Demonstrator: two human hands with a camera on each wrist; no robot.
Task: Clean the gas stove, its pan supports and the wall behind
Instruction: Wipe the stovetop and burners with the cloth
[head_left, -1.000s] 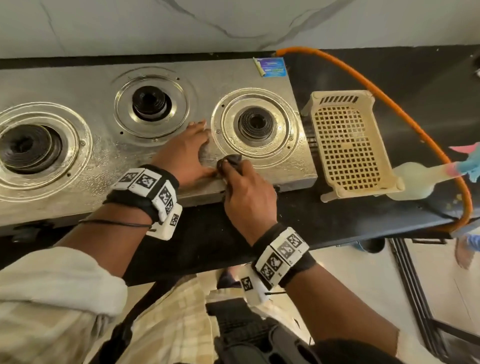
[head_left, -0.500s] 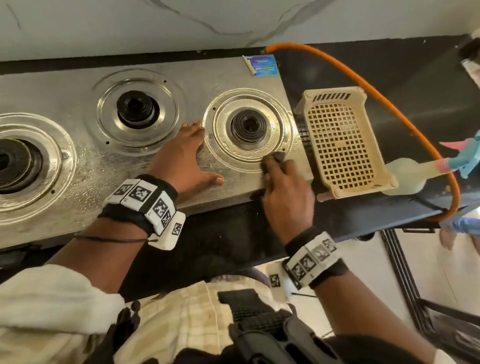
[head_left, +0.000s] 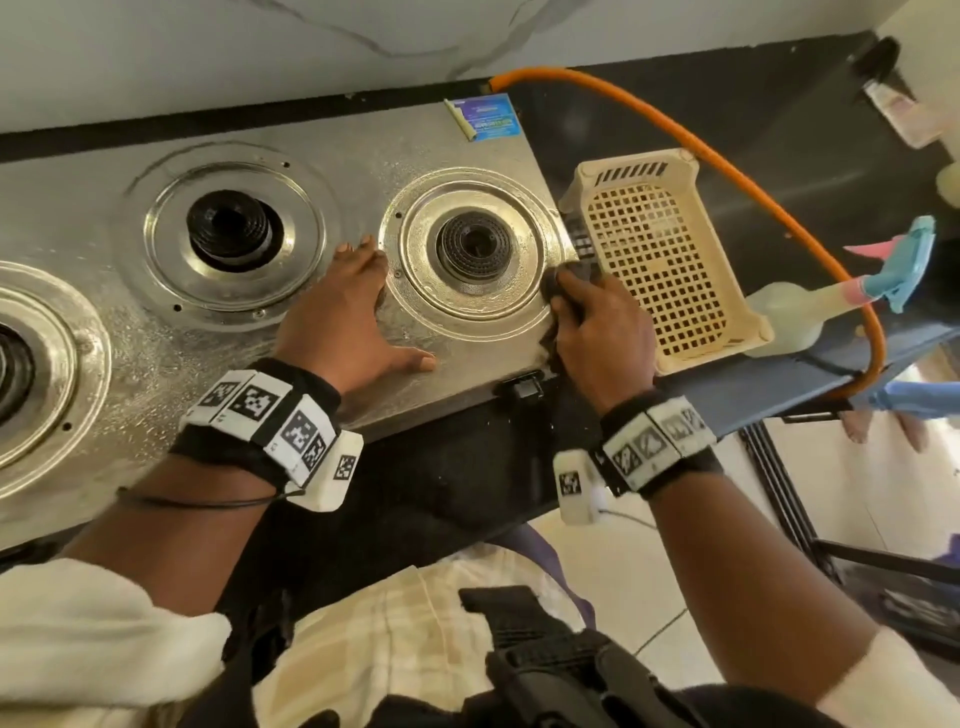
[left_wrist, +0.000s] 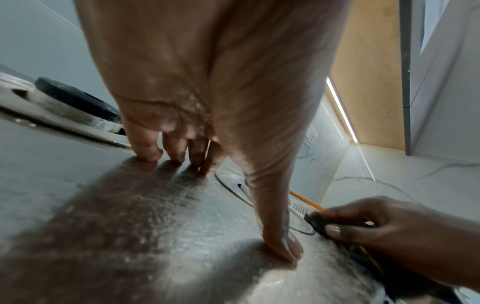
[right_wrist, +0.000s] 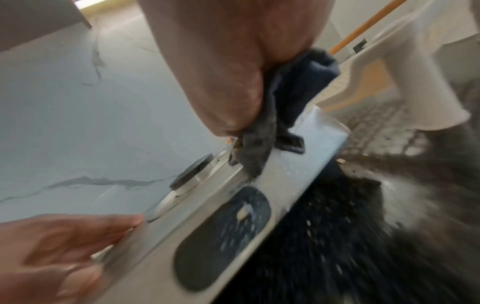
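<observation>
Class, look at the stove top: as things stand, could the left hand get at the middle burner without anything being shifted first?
Probably yes. The left hand rests flat on the stove, beside the middle burner, with nothing lying between them. The right hand and its cloth work at the far side.

The gas stove (head_left: 156, 358) is sitting on the counter (head_left: 779, 130) with the wall (head_left: 208, 52) running behind it. The left hand (head_left: 337, 322) is lying on the stove top between the middle burner (head_left: 231, 228) and the right burner (head_left: 474, 244). The right hand (head_left: 597, 332) is pressing a cloth (head_left: 558, 280) at the stove's right edge, just beside the basket (head_left: 670, 260). A spray bottle (head_left: 800, 317) is lying right of the basket, and a hose (head_left: 727, 171) is looping around both on the far side.
</observation>
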